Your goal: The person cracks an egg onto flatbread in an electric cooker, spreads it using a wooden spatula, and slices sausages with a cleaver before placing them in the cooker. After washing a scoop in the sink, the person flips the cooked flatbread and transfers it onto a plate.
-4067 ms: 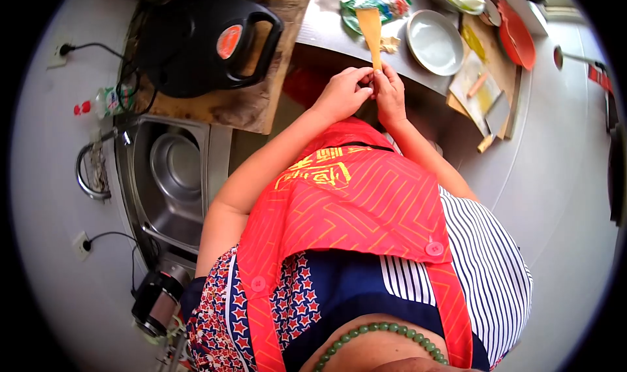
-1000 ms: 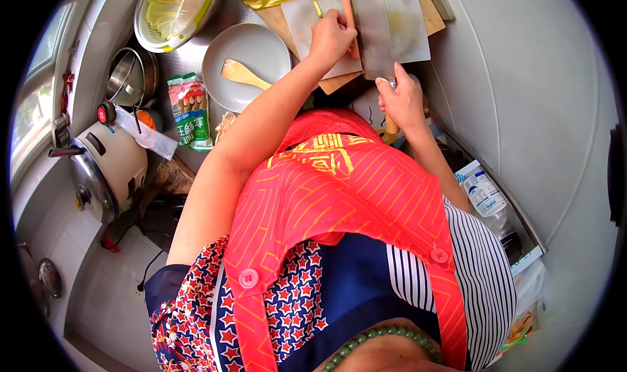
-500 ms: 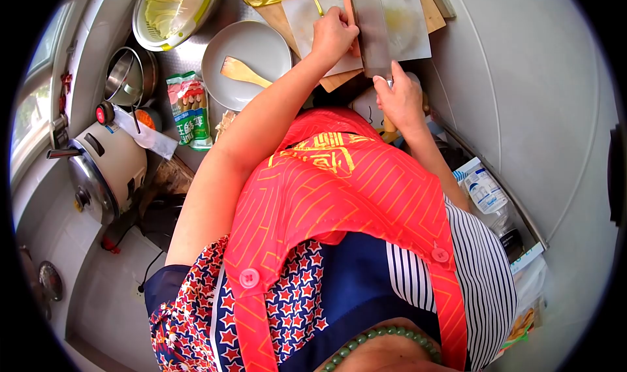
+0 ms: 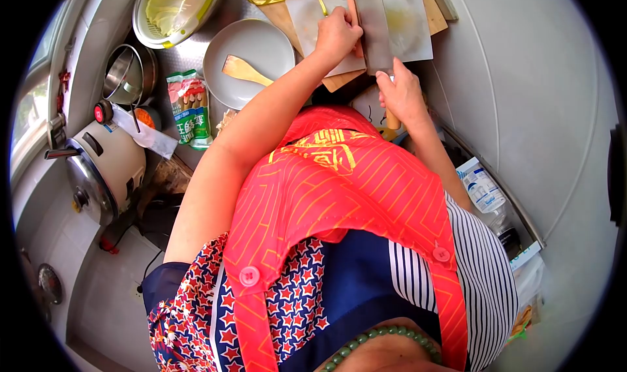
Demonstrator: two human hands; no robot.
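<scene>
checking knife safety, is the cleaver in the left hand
No, the right hand holds the cleaver, while the left hand is on the pinkish stick.

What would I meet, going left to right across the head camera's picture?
Pale pot with a lid, red-and-green packet, grey plate, left fingers, cleaver blade, labelled clear bottle.

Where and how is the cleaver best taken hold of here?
Probably grip the cleaver by its wooden handle, from the near right side, where the right hand is: the handle points toward the apron, while the broad blade extends away, beside the pink stick at the left hand.
</scene>
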